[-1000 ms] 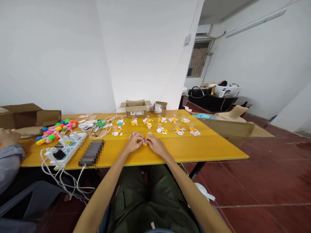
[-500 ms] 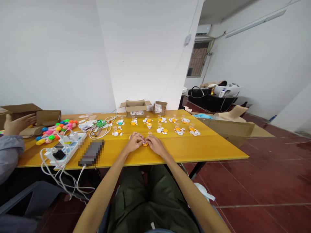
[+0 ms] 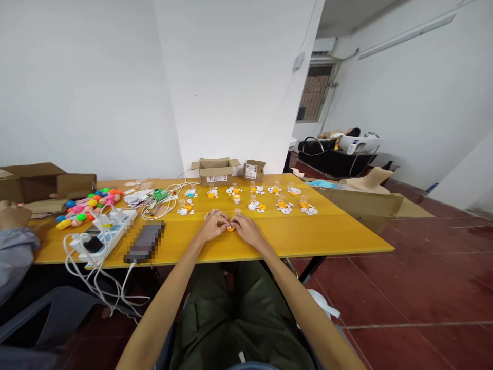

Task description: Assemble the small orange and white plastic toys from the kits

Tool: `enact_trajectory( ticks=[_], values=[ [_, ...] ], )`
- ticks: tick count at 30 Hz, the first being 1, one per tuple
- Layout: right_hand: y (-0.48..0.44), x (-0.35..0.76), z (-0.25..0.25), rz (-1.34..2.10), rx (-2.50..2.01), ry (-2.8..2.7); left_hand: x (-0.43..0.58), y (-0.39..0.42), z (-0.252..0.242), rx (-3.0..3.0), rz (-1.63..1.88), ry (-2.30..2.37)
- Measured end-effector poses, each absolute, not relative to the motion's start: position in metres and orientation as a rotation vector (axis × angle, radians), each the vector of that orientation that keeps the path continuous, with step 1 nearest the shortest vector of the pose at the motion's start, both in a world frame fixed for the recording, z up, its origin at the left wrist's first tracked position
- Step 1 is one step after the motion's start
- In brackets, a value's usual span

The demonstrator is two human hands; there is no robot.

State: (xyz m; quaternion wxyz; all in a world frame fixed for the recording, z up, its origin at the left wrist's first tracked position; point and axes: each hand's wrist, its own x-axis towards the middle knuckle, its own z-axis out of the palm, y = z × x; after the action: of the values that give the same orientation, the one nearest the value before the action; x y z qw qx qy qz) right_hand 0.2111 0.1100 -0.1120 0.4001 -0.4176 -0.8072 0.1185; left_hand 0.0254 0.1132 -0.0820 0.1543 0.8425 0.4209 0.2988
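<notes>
At the near middle of the table, my left hand (image 3: 214,225) and my right hand (image 3: 245,229) meet over a small orange and white plastic piece (image 3: 230,229). Both are closed, with thumbs and fingertips pinching it from either side. The fingers cover much of it, so its exact kind cannot be made out. Just beyond the hands stands a small orange and white piece (image 3: 236,199) that looks put together. Around it lie several little groups of white and orange round parts, such as one pile (image 3: 257,206) with clear cups beside it.
A power strip (image 3: 111,234) with tangled white cables and a dark phone (image 3: 145,242) lie on my left. Beyond are colourful plastic eggs (image 3: 88,205) and a co-worker's hand (image 3: 13,216). An open cardboard box (image 3: 215,172) and a smaller box (image 3: 253,171) stand against the wall.
The co-worker's hand at the far left has moved down and to the left. My hands have stayed nearly in place around the orange and white piece.
</notes>
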Motion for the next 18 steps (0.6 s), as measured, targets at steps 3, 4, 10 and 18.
enact_trajectory(
  ticks=[3, 4, 10, 18],
  values=[
    [0.1094, 0.2107, -0.1113, 0.301, -1.055, -2.037, 0.0258, 0.1116, -0.0805, 2.426, 0.851, 1.209],
    [0.1094, 0.2106, -0.1113, 0.299, -1.052, -2.036, 0.0258, 0.1108, -0.0802, 2.431, 0.852, 1.21],
    [0.1097, 0.2101, -0.112, 0.285, -1.054, -2.031, 0.0252, 0.107, -0.0797, 2.475, 0.857, 1.201],
    [0.1099, 0.211, -0.1123, 0.272, -1.068, -2.048, 0.0261, 0.1119, -0.0814, 2.403, 0.882, 1.173]
  ],
)
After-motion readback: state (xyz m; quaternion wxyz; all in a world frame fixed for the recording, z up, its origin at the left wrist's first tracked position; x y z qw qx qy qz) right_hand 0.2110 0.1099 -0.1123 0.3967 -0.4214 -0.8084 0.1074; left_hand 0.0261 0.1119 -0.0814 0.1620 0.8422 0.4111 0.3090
